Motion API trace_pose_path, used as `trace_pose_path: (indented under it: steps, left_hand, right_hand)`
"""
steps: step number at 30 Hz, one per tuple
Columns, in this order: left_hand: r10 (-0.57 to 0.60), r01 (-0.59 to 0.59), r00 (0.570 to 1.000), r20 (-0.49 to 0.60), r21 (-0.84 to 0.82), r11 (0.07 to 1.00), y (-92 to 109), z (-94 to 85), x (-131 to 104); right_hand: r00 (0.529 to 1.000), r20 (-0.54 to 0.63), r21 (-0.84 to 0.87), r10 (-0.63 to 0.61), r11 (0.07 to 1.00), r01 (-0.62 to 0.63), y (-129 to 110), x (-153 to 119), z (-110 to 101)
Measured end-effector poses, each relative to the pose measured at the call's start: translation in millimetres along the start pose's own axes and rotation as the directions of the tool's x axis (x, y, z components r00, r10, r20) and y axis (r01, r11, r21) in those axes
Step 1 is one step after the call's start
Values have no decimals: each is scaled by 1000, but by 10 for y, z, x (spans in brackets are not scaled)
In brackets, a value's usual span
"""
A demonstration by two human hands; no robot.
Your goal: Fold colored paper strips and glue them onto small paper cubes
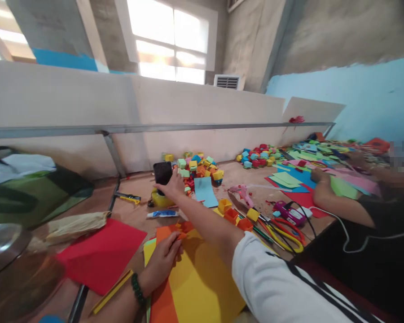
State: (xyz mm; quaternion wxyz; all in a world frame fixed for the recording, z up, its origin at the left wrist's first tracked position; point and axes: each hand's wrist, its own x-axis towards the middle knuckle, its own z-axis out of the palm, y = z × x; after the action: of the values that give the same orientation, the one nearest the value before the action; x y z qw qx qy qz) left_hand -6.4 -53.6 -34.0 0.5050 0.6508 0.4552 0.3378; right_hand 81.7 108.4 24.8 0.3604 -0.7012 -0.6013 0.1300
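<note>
My right hand (172, 185) reaches forward and grips a black phone (163, 172) that stands over a yellow object (163, 198). Nearer to me, my left hand (166, 255), with a dark green bead bracelet at its wrist, pinches a small piece of orange paper (182, 234). It is above yellow sheets (205, 278) and orange sheets (162, 300). A red sheet (104, 255) lies to the left. Behind the right forearm are a light blue paper (205, 190) and a heap of small coloured paper boxes (200, 170).
A blue and white tube (162, 214) and a yellow cutter (129, 198) lie near the hands. Scissors (283, 235), a pink glue gun (244, 196) and a purple device (291, 214) are right. A round lidded container (6, 246) stands left. Another person's arm (340, 204) rests at the right.
</note>
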Motion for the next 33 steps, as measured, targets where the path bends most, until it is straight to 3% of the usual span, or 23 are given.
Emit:
trace_pose_path:
  steps: [5, 11, 18, 26, 33]
  left_hand:
    - [2, -2, 1000, 21, -8, 1000, -65, 0, 68]
    - [-20, 20, 999, 44, 3, 1000, -50, -9, 77]
    - [-6, 6, 1000, 13, -6, 1000, -143, -16, 102]
    - [87, -89, 996, 32, 67, 994, -199, 5, 139]
    - [101, -105, 992, 76, 56, 993, -161, 8, 106]
  right_hand:
    - [996, -13, 14, 91, 996, -91, 8, 89, 210]
    - [998, -44, 46, 52, 998, -50, 2, 56, 230]
    - [987, -147, 73, 62, 996, -52, 39, 110, 470]
    - [993, -117, 29, 15, 1000, -12, 206, 214, 563]
    - [968, -251, -35, -12, 999, 4, 243, 195, 618]
